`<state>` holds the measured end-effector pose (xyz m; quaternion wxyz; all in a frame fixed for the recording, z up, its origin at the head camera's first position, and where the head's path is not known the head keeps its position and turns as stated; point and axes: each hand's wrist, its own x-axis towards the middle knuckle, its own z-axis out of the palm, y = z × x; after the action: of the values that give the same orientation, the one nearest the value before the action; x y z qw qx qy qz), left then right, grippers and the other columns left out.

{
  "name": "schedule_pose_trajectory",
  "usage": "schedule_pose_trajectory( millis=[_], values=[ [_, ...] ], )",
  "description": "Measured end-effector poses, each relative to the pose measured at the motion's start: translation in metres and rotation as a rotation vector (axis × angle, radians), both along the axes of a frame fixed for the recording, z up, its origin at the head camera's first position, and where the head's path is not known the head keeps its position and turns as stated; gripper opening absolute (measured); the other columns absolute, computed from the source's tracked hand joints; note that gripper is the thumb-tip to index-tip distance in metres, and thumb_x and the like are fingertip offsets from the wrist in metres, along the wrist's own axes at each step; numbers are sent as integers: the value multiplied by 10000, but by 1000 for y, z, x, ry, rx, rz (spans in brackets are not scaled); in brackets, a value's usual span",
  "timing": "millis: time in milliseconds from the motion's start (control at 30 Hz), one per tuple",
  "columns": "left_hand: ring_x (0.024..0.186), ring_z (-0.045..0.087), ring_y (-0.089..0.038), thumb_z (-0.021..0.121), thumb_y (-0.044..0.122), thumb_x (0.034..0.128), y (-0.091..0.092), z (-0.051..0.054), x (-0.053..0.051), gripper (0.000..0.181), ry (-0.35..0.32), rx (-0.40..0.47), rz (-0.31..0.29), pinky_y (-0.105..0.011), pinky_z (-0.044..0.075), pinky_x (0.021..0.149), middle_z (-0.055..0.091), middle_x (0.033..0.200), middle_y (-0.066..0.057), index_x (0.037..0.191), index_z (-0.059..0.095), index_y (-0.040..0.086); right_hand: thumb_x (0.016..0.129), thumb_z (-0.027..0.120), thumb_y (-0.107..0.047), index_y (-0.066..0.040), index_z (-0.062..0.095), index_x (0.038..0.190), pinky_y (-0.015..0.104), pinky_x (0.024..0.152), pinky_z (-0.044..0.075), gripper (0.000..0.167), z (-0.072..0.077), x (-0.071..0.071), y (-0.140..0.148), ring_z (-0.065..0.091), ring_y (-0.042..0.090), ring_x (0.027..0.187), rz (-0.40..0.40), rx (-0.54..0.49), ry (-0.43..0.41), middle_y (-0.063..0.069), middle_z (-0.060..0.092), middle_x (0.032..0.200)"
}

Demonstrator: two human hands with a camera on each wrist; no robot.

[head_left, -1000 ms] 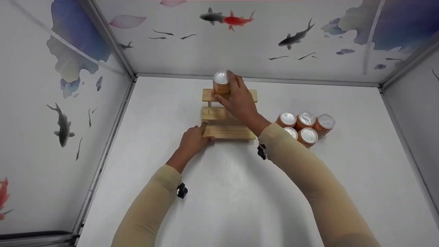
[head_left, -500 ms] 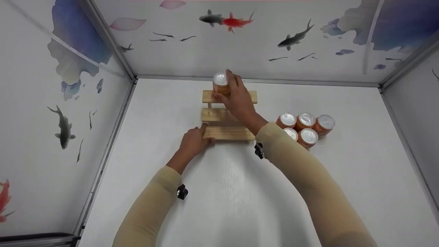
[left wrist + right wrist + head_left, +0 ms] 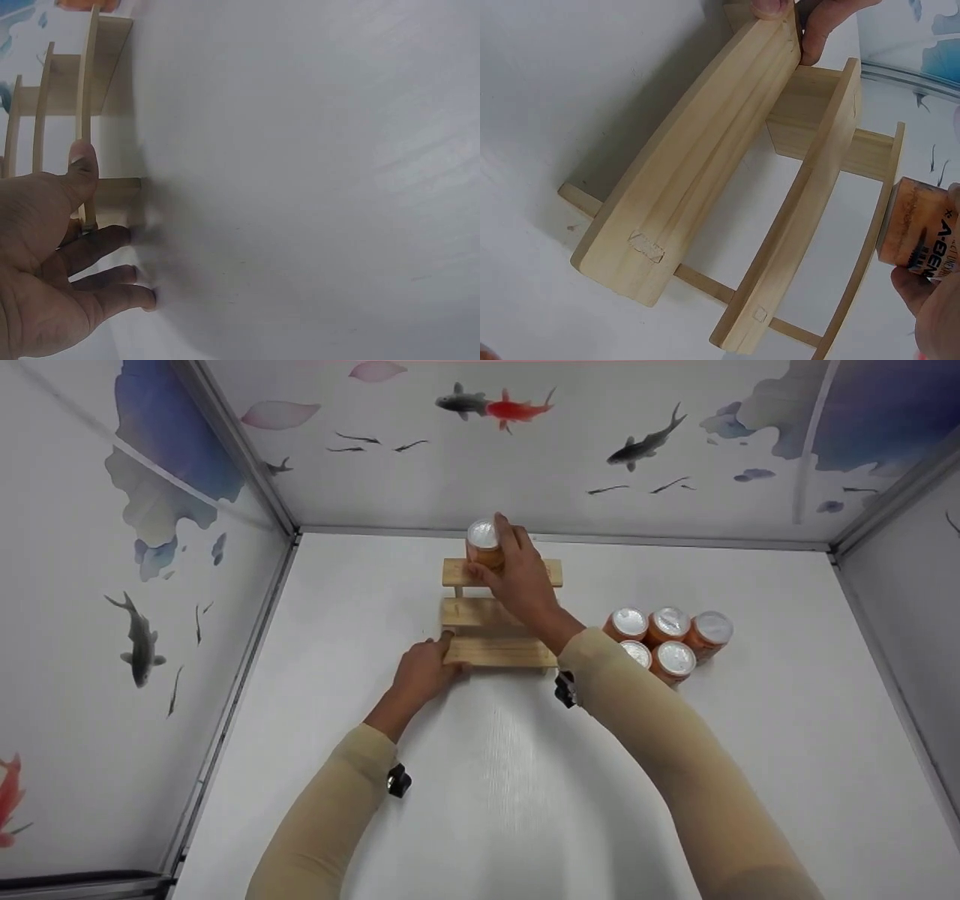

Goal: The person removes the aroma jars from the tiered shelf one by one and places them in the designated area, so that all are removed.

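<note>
A small three-tier wooden step rack (image 3: 499, 651) stands on the white table near the back wall. At the left end of its lowest board, my left hand (image 3: 421, 669) pinches the wood. In the left wrist view, the thumb (image 3: 82, 166) lies over the board while the fingers reach to its other side. My right hand (image 3: 525, 581) grips an orange can (image 3: 480, 553) with a silvery lid, upright at the left part of the top board. The right wrist view shows the can (image 3: 915, 223) with its base against that board, and dark lettering on its side.
Several similar orange cans (image 3: 670, 622) stand grouped on the table to the right of the rack, partly behind the right sleeve (image 3: 660, 735). White walls (image 3: 375, 487) with printed fish border the table (image 3: 465, 810) at the back and sides.
The right forearm has shifted very slightly left, and the head view has tilted a little. Both hands keep their hold on the can and the rack.
</note>
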<state>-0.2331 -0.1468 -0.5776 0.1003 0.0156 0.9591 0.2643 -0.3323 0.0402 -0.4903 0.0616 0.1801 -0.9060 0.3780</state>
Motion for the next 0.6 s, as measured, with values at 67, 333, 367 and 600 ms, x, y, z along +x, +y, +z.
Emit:
schedule_pose_trajectory(
  millis=[67,333,367,600],
  values=[
    [1064,682,-309,767,379,1054,0,0,0,734,0,-2,-2,-470,551,912,761,1347,-245,1644,507,28,1038,811,-305,-80,292,1738,539,1236,480,900,0,0,1,560,414,1497,1,-8,11,231,495,1632],
    [1362,675,-465,774,443,1042,-6,-15,-7,746,16,-31,-18,-563,560,1099,683,1461,-317,1636,529,63,1041,809,-303,-69,316,1729,535,1211,501,878,0,2,12,575,410,1478,7,-23,44,238,514,1595],
    [1346,683,-462,777,445,1039,-6,-16,-7,755,16,-29,-19,-564,564,1086,687,1454,-319,1638,526,61,1039,812,-303,-70,318,1728,534,1210,502,879,0,2,13,576,408,1477,7,-21,48,236,516,1592],
    [1366,675,-447,774,430,1045,-1,-2,1,768,4,-26,-8,-559,548,1115,683,1470,-303,1645,507,31,1047,801,-308,-129,391,1708,538,1189,519,798,0,5,26,607,399,1441,20,-23,101,213,531,1572]
  ],
)
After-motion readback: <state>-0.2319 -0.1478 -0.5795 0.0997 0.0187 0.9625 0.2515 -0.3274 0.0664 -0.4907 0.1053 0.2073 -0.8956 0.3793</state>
